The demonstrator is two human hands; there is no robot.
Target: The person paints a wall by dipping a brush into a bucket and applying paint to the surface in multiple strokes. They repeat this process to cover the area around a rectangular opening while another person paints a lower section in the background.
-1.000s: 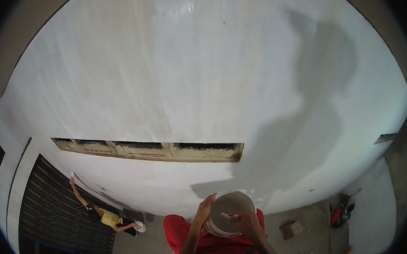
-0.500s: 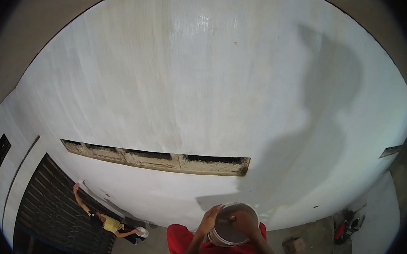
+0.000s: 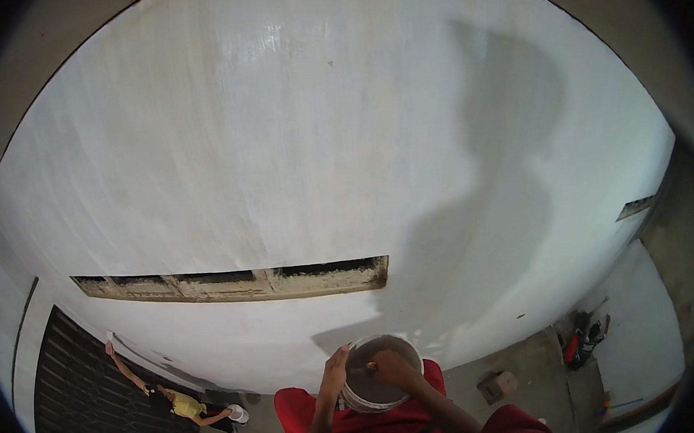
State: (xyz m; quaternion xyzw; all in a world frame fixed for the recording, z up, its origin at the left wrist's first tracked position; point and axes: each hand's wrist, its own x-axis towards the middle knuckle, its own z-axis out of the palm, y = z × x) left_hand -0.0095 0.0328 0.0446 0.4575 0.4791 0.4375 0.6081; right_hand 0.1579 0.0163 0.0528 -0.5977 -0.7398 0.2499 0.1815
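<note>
A whitish bucket stands between my knees, which are in red cloth. Grey-looking liquid fills part of it. My left hand grips the bucket's left rim and side. Inside the bucket's opening, my right hand is closed in a fist over the liquid. A small pale end shows at its fingers, but I cannot make out what is held.
A broad white wall with a long vent opening rises ahead, my shadow across it. At lower left, a person with a white bucket reaches toward the wall beside a dark folding gate. A block lies on the floor at right.
My view has turned to the right, so the wall and vent sit further left. Both hands stay at the bucket, the right one still inside it.
</note>
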